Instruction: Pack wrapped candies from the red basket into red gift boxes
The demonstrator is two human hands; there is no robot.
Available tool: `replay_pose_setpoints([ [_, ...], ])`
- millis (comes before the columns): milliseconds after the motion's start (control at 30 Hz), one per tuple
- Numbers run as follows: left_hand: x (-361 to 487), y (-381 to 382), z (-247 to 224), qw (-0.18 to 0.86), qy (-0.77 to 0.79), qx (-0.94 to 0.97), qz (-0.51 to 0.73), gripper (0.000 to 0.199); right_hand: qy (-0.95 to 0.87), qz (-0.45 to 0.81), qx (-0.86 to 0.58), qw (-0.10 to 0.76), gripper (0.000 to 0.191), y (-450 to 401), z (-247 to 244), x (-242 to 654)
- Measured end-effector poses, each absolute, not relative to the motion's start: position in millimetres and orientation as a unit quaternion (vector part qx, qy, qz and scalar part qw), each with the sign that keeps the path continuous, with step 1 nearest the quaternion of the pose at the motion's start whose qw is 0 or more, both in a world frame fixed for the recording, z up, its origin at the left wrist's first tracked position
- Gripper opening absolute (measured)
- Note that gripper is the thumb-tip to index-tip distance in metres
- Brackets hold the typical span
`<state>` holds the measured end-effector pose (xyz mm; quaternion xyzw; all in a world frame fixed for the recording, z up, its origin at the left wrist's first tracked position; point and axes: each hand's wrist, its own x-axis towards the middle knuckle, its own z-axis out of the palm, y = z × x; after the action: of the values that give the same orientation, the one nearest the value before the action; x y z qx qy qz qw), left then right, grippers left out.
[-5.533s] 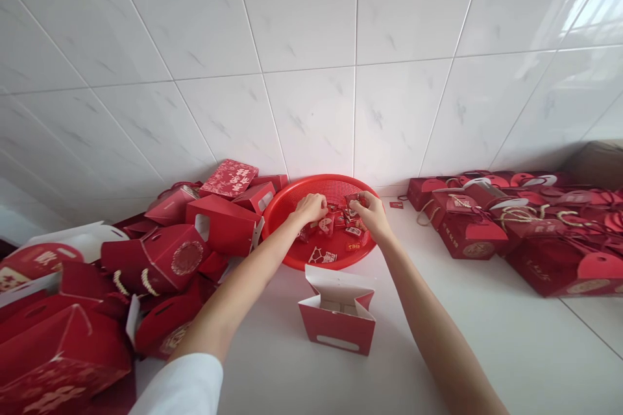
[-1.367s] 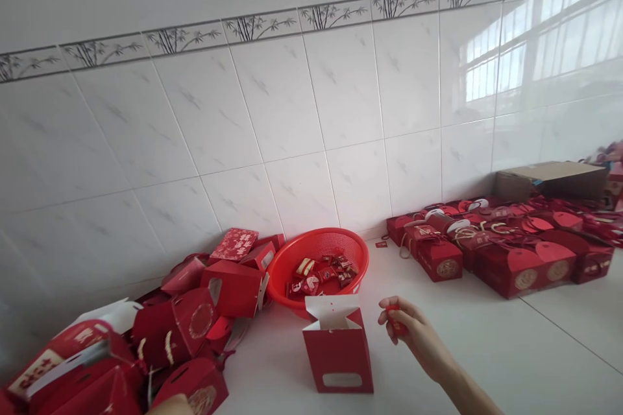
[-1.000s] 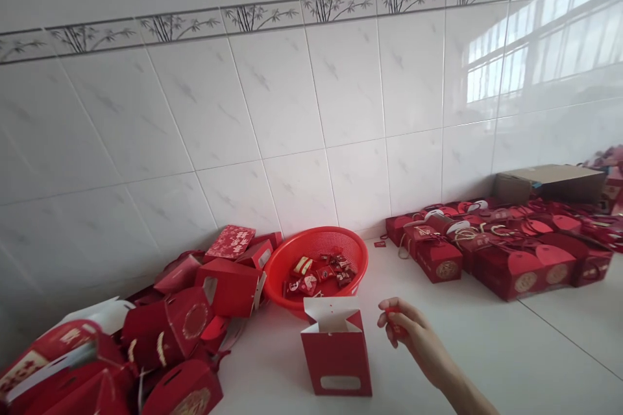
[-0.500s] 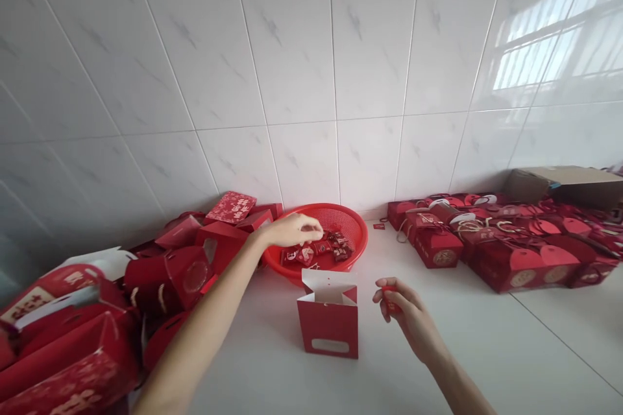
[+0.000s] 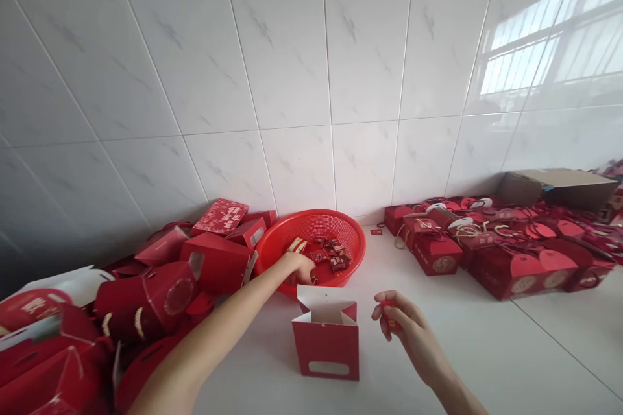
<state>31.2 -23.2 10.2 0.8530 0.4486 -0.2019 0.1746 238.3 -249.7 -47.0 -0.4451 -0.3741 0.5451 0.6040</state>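
My left hand point(image 5: 300, 264) reaches down inside the red plastic basket point(image 5: 359, 248), among small red wrapped sweets point(image 5: 335, 253). Its fingertips are hidden low in the basket, so what they touch does not show. In front of the basket a red paper gift box point(image 5: 327, 349) stands upright on the white surface, its top open and its white inside showing. To the right of this box I hold up my right hand point(image 5: 409, 324), fingers closed on a small red wrapped sweet point(image 5: 390, 316).
A heap of red gift boxes point(image 5: 214, 262) lies at the left. Rows of closed red boxes with cords point(image 5: 433, 243) stand at the right, a brown cardboard box point(image 5: 559, 185) behind them. A small red tag point(image 5: 376, 231) lies near the tiled wall point(image 5: 365, 162).
My left hand has gone from above the basket down into it, uncovering a gold-and-red packet there. The right hand keeps its sweet in place. The view has shifted slightly.
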Motion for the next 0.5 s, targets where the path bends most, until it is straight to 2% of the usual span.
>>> replay_pose_setpoints([
  [133, 36.0, -29.0, 5.9, 0.163, 0.431, 0.846, -0.268, 0.017, -0.375, 0.544, -0.448, 0.602, 0.035, -250.0, -47.4, 238.1],
  [233, 38.3, -34.3, 9.4, 0.181, 0.42, 0.856, -0.24, 0.02, -0.377, 0.544, -0.445, 0.603, 0.036, -249.9, -48.6, 237.2],
  [500, 43.6, -44.1, 27.8, 0.23, 0.37, 0.892, -0.118, 0.01, -0.359, 0.552, -0.432, 0.616, 0.037, -247.4, -54.2, 234.1],
])
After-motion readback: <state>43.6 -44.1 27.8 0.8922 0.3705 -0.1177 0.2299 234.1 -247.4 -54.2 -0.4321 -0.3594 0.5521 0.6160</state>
